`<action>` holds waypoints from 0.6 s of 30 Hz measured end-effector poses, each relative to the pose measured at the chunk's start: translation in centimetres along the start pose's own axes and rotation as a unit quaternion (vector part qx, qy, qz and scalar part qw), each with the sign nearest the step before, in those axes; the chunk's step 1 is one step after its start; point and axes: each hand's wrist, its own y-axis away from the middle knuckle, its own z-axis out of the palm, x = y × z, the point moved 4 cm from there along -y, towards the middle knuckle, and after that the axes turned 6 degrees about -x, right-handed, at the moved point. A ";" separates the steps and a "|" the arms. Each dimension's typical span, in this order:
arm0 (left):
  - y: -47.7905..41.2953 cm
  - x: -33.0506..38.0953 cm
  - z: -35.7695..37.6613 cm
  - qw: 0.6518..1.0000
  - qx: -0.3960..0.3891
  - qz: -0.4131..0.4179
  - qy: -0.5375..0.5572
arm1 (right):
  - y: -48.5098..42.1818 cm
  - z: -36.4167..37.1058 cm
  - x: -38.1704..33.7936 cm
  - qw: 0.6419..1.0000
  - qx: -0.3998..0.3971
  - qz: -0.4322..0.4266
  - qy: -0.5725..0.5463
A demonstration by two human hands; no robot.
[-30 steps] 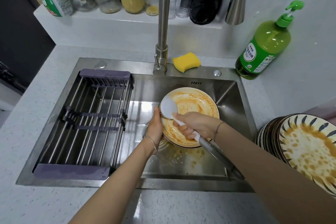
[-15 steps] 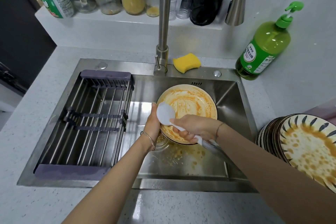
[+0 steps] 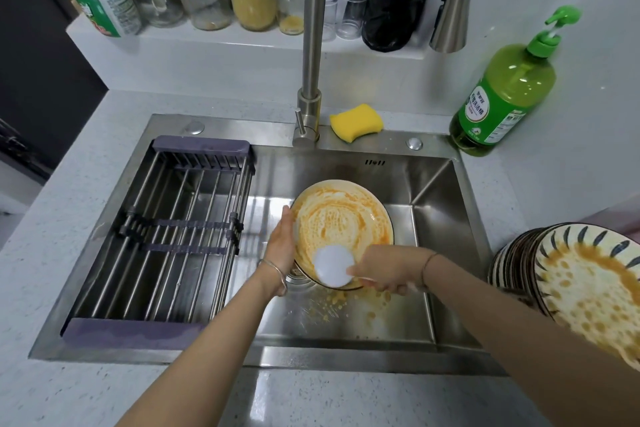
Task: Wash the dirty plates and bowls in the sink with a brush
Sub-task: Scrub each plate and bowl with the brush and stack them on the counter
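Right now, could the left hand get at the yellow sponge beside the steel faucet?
Probably not yet: the left hand grips the orange-stained round plate. Otherwise the path past the steel faucet to the yellow sponge looks open.

The plate (image 3: 343, 218) was cream with orange sauce smeared in swirls, and the brush (image 3: 333, 270) head was plain white. Orange specks dotted the silvery steel sink (image 3: 446, 191). The sponge (image 3: 356, 122) was bright yellow and the soap bottle (image 3: 502, 97) lime green. The stacked plates (image 3: 588, 288) had dark blue dashes round a pale rim, plus orange blotches. The drying rack (image 3: 138, 328) had dull purple ends.
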 end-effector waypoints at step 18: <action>-0.4 -2.8 2.0 0.993 -0.030 -0.089 0.070 | -2.0 -4.2 -1.5 0.979 0.187 0.028 0.079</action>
